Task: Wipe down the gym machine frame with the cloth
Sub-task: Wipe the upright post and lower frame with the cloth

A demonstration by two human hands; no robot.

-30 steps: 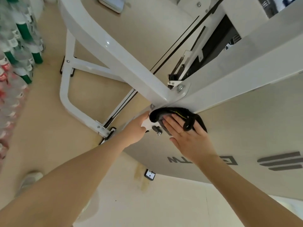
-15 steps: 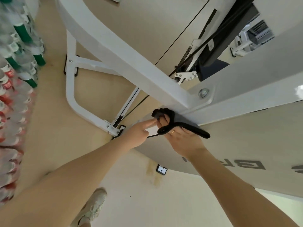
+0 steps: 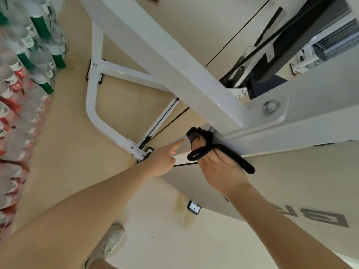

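Observation:
The white gym machine frame (image 3: 174,66) slants across the head view, its thick beams meeting at a bolted joint (image 3: 270,107). My right hand (image 3: 219,166) grips a black cloth (image 3: 206,144) twisted into a rope and presses it against the underside of the joint, with one end trailing to the right. My left hand (image 3: 165,158) is just left of it, its index finger stretched out toward the grey panel edge beside the cloth and the other fingers curled.
Shrink-wrapped water bottles (image 3: 25,74) with green and red labels are stacked along the left. The frame's floor bar (image 3: 108,125) and black cables (image 3: 233,32) run under the beams. A large grey shroud with lettering (image 3: 291,191) fills the right. My shoe (image 3: 108,243) is on the beige floor.
The view has shifted closer to the joint. My right hand has gone from a flat press on the cloth to gripping it bunched and twisted under the joint. My left hand stays beside it.

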